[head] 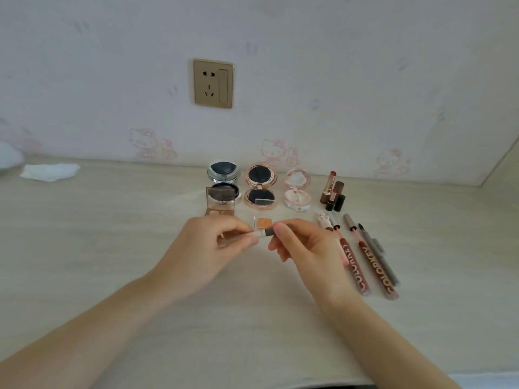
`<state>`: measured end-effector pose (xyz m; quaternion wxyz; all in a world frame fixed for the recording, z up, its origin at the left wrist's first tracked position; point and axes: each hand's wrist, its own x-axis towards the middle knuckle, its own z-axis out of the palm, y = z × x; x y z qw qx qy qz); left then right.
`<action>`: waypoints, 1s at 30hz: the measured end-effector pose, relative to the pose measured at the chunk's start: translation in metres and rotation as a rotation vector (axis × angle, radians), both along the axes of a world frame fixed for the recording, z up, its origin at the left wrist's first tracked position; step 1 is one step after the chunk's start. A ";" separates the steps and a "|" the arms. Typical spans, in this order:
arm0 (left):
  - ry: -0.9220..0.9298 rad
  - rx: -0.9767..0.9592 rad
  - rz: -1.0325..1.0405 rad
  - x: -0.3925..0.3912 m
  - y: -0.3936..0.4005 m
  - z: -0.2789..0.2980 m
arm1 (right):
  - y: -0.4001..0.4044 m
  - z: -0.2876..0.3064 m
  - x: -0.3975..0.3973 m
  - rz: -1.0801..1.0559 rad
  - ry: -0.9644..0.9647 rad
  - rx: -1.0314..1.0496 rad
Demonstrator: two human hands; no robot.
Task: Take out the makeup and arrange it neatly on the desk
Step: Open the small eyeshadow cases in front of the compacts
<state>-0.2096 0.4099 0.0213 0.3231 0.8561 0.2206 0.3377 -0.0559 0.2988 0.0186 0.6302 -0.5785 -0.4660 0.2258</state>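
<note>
Clear-handled small brush [254, 235] sits pinched between both hands above the bench [112, 234]. Left grip [213, 245] pinches its handle. Right grip [303, 245] pinches its dark tip.

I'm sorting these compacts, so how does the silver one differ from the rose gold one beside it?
The silver compact has a chrome rim; the rose gold compact has a pinkish metallic rim. A brown palette stands in front of the silver one; the rose gold one holds a small clear piece in its base. Both lie open, dark inside.
</note>
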 end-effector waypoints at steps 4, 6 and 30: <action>0.022 0.218 0.044 0.004 -0.010 -0.001 | -0.002 -0.001 -0.003 -0.025 -0.067 -0.009; 0.018 0.275 0.038 0.004 -0.012 -0.002 | -0.002 -0.001 -0.002 -0.065 -0.036 0.007; 0.196 0.608 0.106 -0.001 -0.020 0.002 | -0.005 -0.005 -0.007 0.087 -0.145 0.112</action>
